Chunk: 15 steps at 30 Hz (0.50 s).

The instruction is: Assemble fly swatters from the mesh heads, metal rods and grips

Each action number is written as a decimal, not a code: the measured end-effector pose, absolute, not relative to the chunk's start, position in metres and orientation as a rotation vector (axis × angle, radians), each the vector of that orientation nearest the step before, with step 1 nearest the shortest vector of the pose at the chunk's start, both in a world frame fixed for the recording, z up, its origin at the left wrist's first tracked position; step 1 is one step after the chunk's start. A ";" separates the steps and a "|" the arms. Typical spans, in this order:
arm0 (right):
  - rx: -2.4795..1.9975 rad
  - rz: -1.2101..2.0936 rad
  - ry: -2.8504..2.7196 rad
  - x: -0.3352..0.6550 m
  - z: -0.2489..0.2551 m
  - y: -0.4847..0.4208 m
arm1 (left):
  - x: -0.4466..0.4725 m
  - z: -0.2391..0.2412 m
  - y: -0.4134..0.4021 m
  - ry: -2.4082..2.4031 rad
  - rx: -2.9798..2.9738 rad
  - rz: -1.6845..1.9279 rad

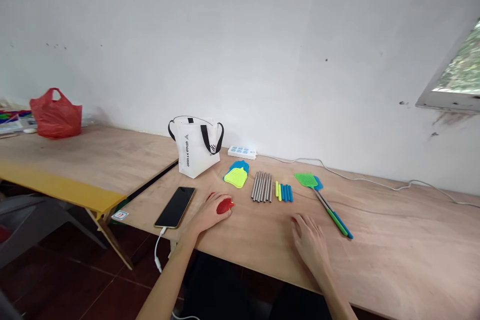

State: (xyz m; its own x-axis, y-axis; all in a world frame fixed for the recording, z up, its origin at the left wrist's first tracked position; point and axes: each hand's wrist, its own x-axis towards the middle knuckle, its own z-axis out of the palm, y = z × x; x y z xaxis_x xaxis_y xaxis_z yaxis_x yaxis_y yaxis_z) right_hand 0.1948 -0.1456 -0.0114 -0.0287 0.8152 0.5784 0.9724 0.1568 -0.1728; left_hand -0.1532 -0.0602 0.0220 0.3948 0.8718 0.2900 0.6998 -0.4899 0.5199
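Observation:
My left hand [213, 211] is curled over a red fly swatter head [225, 205], gripping it on the table. Its palm and fingers hide part of the red mesh. My right hand [308, 237] rests on the wood with loosely bent fingers and nothing visible in it. Ahead, between the hands, are silver telescopic rods [262, 187] in a row and short yellow and blue handle sleeves [284, 192]. Swatter heads lie behind my left hand, a yellow one [236, 177] overlapping a blue one [240, 164]. A green fly swatter [305, 179] and a blue one [349, 234] lie together, fully assembled, beyond my right hand.
A phone [175, 207] with a white cable lies left of my left hand. Behind it stands a white tote bag [198, 152]. A power strip [242, 152] sits by the wall, its cord running right. A red plastic bag [57, 116] stands on the adjoining table.

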 end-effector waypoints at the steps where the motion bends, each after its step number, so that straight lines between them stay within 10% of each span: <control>1: -1.696 -0.344 -1.927 0.188 -0.007 -0.141 | -0.153 0.022 -0.060 1.364 2.340 0.786; 15: -1.784 -0.278 -2.394 0.133 0.024 -0.077 | -0.157 0.010 -0.053 1.308 2.328 0.865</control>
